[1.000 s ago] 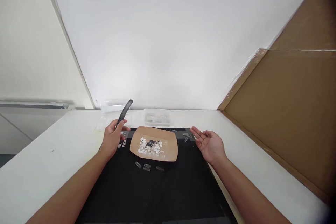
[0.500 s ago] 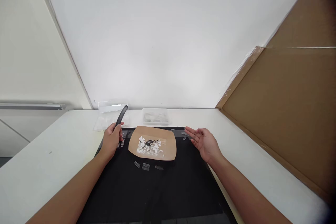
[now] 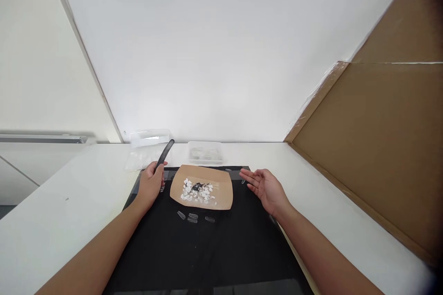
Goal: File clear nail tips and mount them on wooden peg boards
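Observation:
My left hand (image 3: 151,185) is closed around a dark, curved nail file (image 3: 165,153), which points up and to the right. To the right of the paper tray, my right hand (image 3: 268,190) is open with the palm turned inward and holds nothing. Between the hands, the brown paper tray (image 3: 223,189) carries white fragments (image 3: 202,194) and some dark scraps (image 3: 198,187). In front of it lie several clear false nail tips (image 3: 193,218). Another clear tip (image 3: 243,181) is beside my right fingertips, and small white pieces (image 3: 162,189) lie partly hidden by my left hand.
A black mat (image 3: 204,258) covers the middle of the white table (image 3: 69,193). Behind the tray are a clear plastic box (image 3: 205,152) with clear pieces inside and an open transparent case (image 3: 143,152). Brown cardboard (image 3: 374,147) stands along the right side; a white wall is behind.
My left hand has shifted slightly right with the nail file, covering more of the small white pieces. My right hand has moved slightly left and stays open.

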A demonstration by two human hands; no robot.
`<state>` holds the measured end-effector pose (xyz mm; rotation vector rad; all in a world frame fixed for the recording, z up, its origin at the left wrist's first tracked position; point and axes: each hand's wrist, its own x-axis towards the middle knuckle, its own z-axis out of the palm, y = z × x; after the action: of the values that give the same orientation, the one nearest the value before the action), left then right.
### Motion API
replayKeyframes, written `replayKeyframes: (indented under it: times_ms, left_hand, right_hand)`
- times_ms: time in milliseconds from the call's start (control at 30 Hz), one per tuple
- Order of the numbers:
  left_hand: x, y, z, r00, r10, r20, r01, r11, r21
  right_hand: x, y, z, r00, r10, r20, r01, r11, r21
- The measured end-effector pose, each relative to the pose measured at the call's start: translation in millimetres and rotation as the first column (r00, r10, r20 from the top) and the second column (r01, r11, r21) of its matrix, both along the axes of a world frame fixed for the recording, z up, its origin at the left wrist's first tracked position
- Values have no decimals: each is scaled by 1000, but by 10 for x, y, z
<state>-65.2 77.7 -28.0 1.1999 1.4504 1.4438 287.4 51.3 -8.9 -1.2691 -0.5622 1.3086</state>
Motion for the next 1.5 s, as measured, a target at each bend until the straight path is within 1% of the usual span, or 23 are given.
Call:
replayKeyframes:
  times_ms: [100,233,367,533,633,767,900,1100,1233,1400,1500]
  left_hand:
    - [33,-24,3,1000,-8,-23,8,1000,15]
    - [73,-71,29,999,-11,-38,13,998,56]
    - [92,-109,58,999,-22,-26,24,996,87]
    - [85,-115,65,1000,-19,13,17,994,110]
    - [78,-108,73,998,-17,67,8,992,124]
    - [85,-87,98,978,-45,204,8,984,177]
    - [94,-62,118,932,-90,350,6,972,235]
    - [54,-23,98,854,-108,509,-19,971,238]
    - [19,-4,112,816,-128,564,-26,966,256]
    - [12,-23,177,808,-150,570,-31,955,295]
    - [28,-52,213,784,-162,599,-28,955,296]
  right_hand:
    - [9,2,4,1000,-10,-7,10,1000,4]
    - [65,43,-35,1000,-31,1,31,1000,-4]
    - [117,87,-80,1000,-16,0,16,1000,-16]
    - [106,85,-92,1000,8,11,-8,1000,-13]
    - [92,73,-90,999,27,24,-27,1000,-7]
    - [98,70,-92,999,38,29,-38,999,-5]
    - [108,80,-102,998,50,31,-50,999,-1]
    - [90,79,-97,999,41,17,-41,999,2]
    - [99,65,-47,1000,-11,-3,11,1000,15]
    - [173,77,27,993,-111,-30,113,992,52]
    - [197,85,44,990,-134,-46,136,990,39]
